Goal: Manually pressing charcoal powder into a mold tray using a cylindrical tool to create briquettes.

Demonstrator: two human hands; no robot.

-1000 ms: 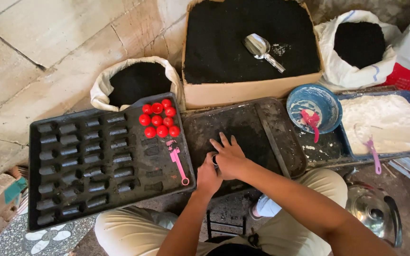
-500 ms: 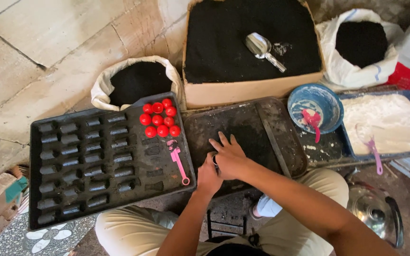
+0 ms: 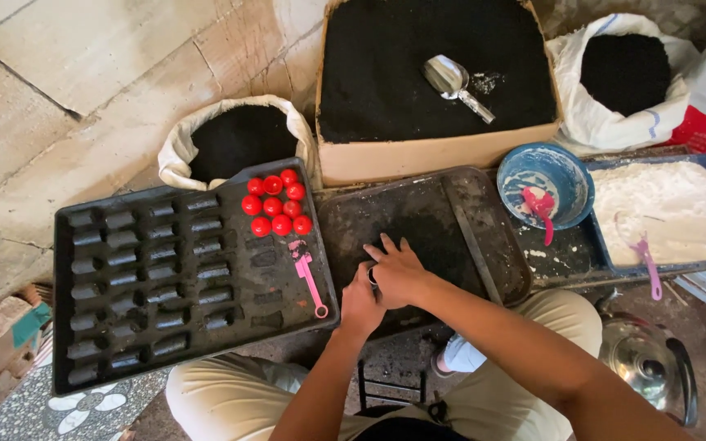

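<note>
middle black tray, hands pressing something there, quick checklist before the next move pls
1. Both hands on the work: ok, left hand and right hand are together over the middle tray.
2. What they hold is visible: cannot tell, mostly covered.
3. Pink tool within reach: ok, on the left tray.
4. Red caps at hand: ok, clustered at that tray's corner.
5. Scoop available: ok, lying in the box of black powder.

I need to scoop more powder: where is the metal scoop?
In the head view, the metal scoop lies on the black powder in the cardboard box, top centre, beyond the dark tray.
</note>
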